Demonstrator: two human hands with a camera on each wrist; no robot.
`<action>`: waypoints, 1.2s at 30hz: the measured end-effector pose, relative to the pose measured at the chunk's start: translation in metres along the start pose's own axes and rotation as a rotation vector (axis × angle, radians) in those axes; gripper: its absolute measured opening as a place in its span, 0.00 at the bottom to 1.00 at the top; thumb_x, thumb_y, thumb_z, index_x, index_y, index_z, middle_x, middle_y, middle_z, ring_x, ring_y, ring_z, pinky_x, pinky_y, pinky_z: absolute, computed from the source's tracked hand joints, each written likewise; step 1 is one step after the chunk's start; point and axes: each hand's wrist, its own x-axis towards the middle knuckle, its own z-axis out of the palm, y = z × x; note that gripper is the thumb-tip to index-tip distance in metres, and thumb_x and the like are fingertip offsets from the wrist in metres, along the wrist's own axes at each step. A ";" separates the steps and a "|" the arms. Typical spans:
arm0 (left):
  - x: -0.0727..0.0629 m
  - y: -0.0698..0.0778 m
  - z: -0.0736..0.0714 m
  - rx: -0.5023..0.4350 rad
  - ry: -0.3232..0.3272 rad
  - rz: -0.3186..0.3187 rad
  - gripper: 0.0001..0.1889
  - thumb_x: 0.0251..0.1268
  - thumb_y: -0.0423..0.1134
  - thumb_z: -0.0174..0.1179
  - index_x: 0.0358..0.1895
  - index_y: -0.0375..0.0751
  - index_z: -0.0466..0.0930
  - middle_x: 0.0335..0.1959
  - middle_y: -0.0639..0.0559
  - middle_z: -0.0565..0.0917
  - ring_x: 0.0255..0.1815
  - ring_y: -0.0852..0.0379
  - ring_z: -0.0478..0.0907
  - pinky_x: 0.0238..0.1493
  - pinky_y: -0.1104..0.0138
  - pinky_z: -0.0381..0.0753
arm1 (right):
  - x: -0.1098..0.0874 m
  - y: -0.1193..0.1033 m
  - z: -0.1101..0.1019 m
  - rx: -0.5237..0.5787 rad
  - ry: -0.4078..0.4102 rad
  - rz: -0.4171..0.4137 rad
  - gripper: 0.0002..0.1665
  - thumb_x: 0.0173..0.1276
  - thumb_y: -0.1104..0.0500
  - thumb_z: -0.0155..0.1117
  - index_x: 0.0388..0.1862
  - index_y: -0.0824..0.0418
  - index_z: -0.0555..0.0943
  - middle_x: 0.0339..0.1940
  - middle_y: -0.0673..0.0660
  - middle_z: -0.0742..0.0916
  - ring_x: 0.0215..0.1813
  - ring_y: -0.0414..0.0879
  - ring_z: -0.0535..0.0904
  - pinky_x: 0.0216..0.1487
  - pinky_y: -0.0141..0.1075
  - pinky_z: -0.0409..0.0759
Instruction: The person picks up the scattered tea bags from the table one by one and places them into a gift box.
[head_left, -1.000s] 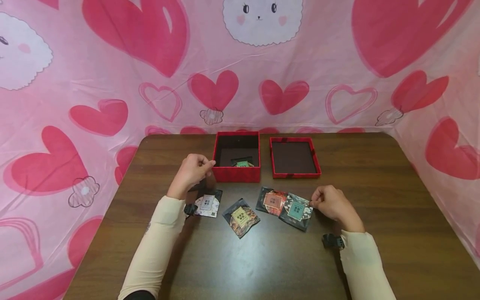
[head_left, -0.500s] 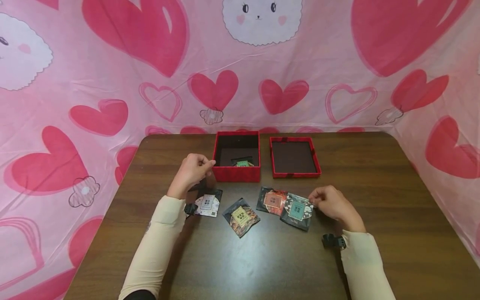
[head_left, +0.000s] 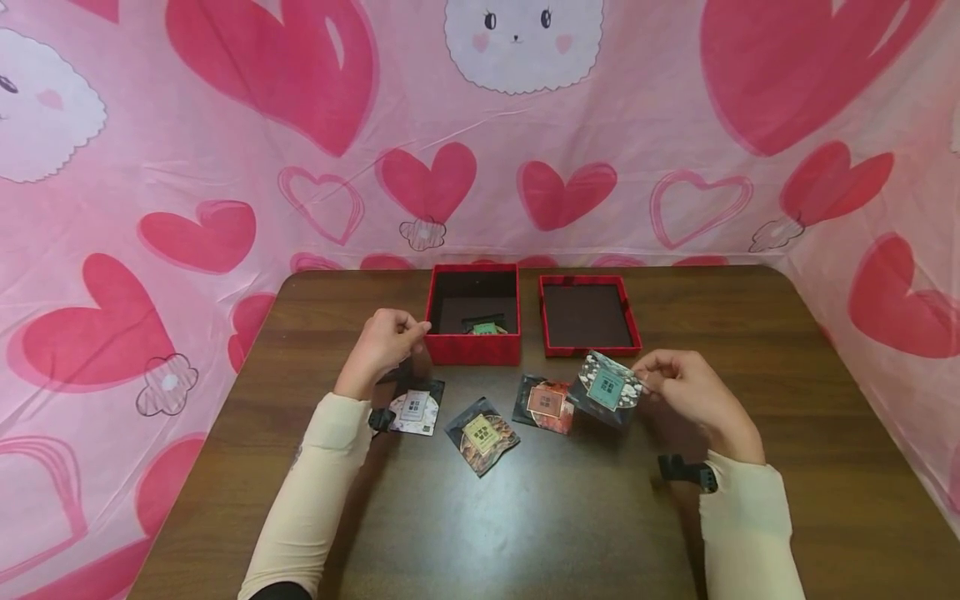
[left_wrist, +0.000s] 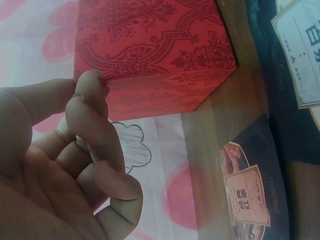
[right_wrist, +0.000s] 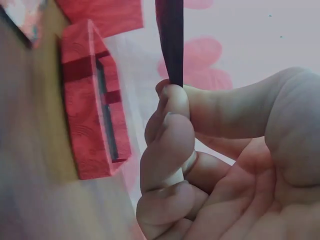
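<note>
My right hand (head_left: 693, 392) pinches the edge of a dark tea sachet (head_left: 606, 388) with a teal label, held tilted above the table. In the right wrist view this sachet (right_wrist: 171, 40) shows edge-on between thumb and fingertips. My left hand (head_left: 386, 343) pinches the front left corner of the open red box (head_left: 474, 350); the left wrist view shows thumb and index finger at the patterned red wall (left_wrist: 155, 55). Inside the box lies a green-labelled sachet (head_left: 487, 328). On the table lie an orange-labelled sachet (head_left: 542, 403), a yellow-labelled sachet (head_left: 482, 435) and a white-labelled sachet (head_left: 416, 408).
To the right of the box, the red lid (head_left: 591, 351) lies with its dark inside facing up. The wooden table (head_left: 480, 542) ends at a pink heart-patterned cloth (head_left: 480, 117) at the back and sides.
My right hand has lifted the teal-labelled sachet off the table, up and away from me, baring more of the orange-labelled one. The left hand has stayed at the box corner.
</note>
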 end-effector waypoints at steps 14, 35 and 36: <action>-0.001 -0.001 -0.001 -0.014 0.002 -0.013 0.16 0.71 0.46 0.63 0.28 0.37 0.84 0.29 0.34 0.84 0.25 0.51 0.72 0.26 0.62 0.71 | 0.010 -0.012 0.002 0.002 0.015 -0.014 0.10 0.72 0.67 0.58 0.48 0.71 0.82 0.32 0.60 0.82 0.35 0.52 0.76 0.37 0.42 0.79; 0.001 -0.002 0.000 -0.005 0.016 0.027 0.16 0.71 0.45 0.64 0.27 0.37 0.84 0.27 0.35 0.85 0.27 0.51 0.73 0.27 0.61 0.71 | 0.069 -0.073 0.032 0.041 0.009 -0.101 0.11 0.71 0.68 0.56 0.44 0.74 0.82 0.30 0.62 0.84 0.30 0.46 0.77 0.35 0.35 0.79; 0.001 -0.002 0.000 -0.004 0.016 0.027 0.16 0.71 0.45 0.64 0.27 0.38 0.84 0.27 0.35 0.85 0.27 0.51 0.73 0.27 0.61 0.71 | 0.072 -0.078 0.035 0.046 0.009 -0.101 0.11 0.70 0.69 0.55 0.44 0.74 0.82 0.30 0.62 0.83 0.30 0.47 0.77 0.35 0.35 0.79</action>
